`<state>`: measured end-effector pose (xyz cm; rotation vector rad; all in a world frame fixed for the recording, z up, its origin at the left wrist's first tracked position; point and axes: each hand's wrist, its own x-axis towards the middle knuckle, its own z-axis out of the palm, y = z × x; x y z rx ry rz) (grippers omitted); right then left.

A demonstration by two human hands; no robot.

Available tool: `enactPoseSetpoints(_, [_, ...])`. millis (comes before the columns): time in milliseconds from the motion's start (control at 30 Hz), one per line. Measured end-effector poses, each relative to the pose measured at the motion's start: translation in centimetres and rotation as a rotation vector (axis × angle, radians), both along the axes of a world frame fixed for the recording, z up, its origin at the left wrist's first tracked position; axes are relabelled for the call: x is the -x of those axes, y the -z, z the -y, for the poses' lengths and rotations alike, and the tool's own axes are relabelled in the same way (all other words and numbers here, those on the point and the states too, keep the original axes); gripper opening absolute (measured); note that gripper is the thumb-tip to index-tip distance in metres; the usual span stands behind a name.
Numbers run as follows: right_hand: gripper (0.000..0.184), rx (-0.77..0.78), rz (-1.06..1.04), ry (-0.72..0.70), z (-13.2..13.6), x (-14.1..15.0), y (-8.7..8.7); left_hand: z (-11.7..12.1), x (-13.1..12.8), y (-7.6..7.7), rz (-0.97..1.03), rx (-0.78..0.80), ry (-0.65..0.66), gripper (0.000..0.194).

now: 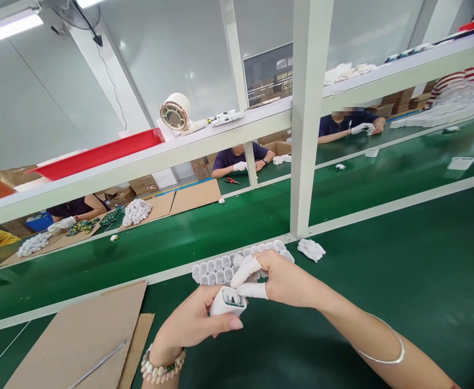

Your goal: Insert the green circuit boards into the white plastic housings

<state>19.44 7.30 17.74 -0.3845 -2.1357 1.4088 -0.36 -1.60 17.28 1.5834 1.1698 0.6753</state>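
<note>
My left hand (194, 319) is wrapped around a small white plastic housing (221, 303), its open end turned up, with a strip of green circuit board showing inside. My right hand (277, 278), white covers on its thumb and fingers, has its fingertips pinched at the rim of that opening. Whatever lies between those fingertips is hidden. Just behind both hands, rows of similar white open housings (223, 263) stand on the green bench, partly covered by my right hand. A crumpled white cloth or glove (311, 249) lies to their right.
Brown cardboard sheets (79, 329) lie at the left, with metal tweezers (99, 362) on them. A pale post (305, 119) rises behind the housings and carries a shelf (237, 129). Beyond runs a green conveyor belt (172, 232) with small parts; several co-workers sit across it.
</note>
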Motion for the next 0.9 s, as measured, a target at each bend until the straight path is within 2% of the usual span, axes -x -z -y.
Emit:
enactPoseSetpoints(400, [0.018,0.072,-0.051,-0.056,0.6,0.5,0.4,0.3,-0.1,-0.4,-0.080,0.023,0.035,0.039])
enactPoseSetpoints(467, [0.021,0.022,-0.030,-0.039,0.7,0.5,0.4,0.4,-0.1,-0.4,-0.096,0.016,0.041,0.038])
enactPoseSetpoints(600, [0.022,-0.224,0.021,0.048,1.2,0.4,0.3,0.4,-0.1,-0.2,-0.132,0.011,0.016,0.036])
enactPoseSetpoints(633, [0.023,-0.240,0.025,0.047,1.2,0.4,0.2,0.4,0.0,-0.2,-0.117,0.024,0.026,0.038])
enactPoseSetpoints(667, [0.024,-0.209,0.020,0.022,1.2,0.4,0.2,0.3,0.0,-0.1,-0.084,0.038,0.041,0.039])
enactPoseSetpoints(800, [0.028,0.090,-0.060,-0.144,0.8,0.4,-0.1,0.1,0.2,-0.1,0.090,0.054,0.078,0.043])
enactPoseSetpoints(900, [0.031,0.107,-0.060,-0.162,0.5,0.3,-0.2,0.1,0.3,-0.2,0.117,0.057,0.070,0.040])
